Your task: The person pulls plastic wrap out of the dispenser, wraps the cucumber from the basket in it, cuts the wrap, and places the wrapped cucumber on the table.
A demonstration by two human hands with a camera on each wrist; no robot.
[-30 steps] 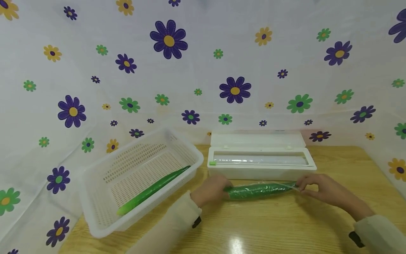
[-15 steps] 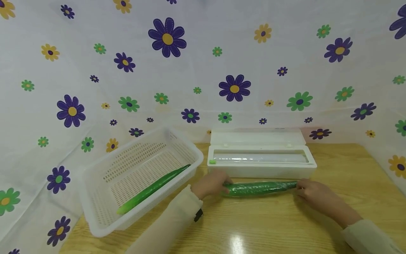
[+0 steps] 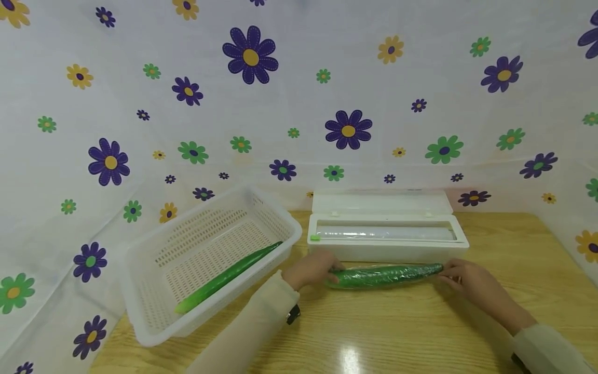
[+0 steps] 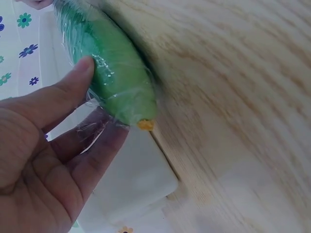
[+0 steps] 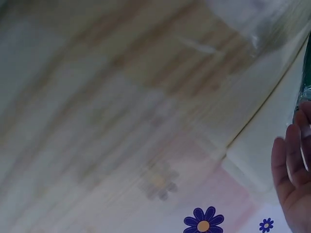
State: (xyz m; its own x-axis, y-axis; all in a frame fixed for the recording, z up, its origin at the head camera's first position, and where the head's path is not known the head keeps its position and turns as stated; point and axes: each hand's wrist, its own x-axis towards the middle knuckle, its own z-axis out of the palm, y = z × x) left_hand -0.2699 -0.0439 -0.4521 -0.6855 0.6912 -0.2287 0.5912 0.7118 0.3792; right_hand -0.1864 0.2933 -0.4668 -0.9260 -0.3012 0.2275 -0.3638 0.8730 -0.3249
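Observation:
A cucumber [image 3: 383,276] wrapped in clear cling film lies crosswise in front of the white wrap dispenser [image 3: 388,253]. My left hand [image 3: 312,270] grips its blunt left end; in the left wrist view the thumb presses the film, fingers curl beneath, and the orange-yellow tip [image 4: 146,124] shows through. At the thin dark end, my right hand [image 3: 476,285] pinches the cucumber's tip and film between thumb and fingers. Only part of the right hand [image 5: 295,174] shows at the edge of its own wrist view.
The dispenser's lid [image 3: 380,202] stands raised, with a film roll [image 3: 383,232] inside and a green slider [image 3: 315,238] at its left. A white perforated basket [image 3: 140,291] at left holds an unwrapped cucumber [image 3: 229,278]. Behind hangs a flowered sheet [image 3: 299,78].
The right hand has drawn loose film in along the cucumber's thin end and shifted slightly, still pinching there. The left hand keeps its grip, and the cucumber has tilted slightly, right end higher.

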